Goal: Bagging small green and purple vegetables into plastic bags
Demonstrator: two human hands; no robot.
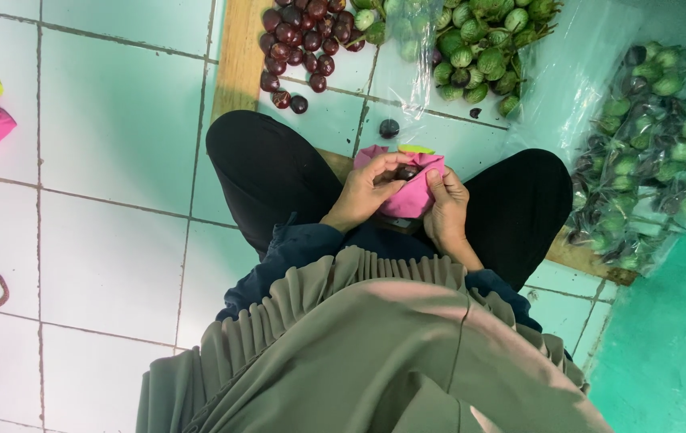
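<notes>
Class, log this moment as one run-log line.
left hand: holds pink cloth | right hand: grips cloth | dark round fruit: on cloth

Both hands meet at a pink cloth (411, 192) over the lap: the left hand (365, 195) presses a small dark round fruit (405, 171) into it, the right hand (446, 210) grips its edge. Dark red fruits (303, 36) and green fruits (479, 44) lie heaped on the tiled floor (118, 120) ahead.

I have two hands on one pink cloth (412, 192), my left hand (365, 192) and my right hand (446, 210), with one dark round fruit (405, 171) between them. On the floor I count one loose dark fruit (389, 128), one heap of dark red fruits (304, 36), one heap of green ones (479, 44), and one clear bag of green fruits (648, 152); the heaps are too crowded to count singly
</notes>
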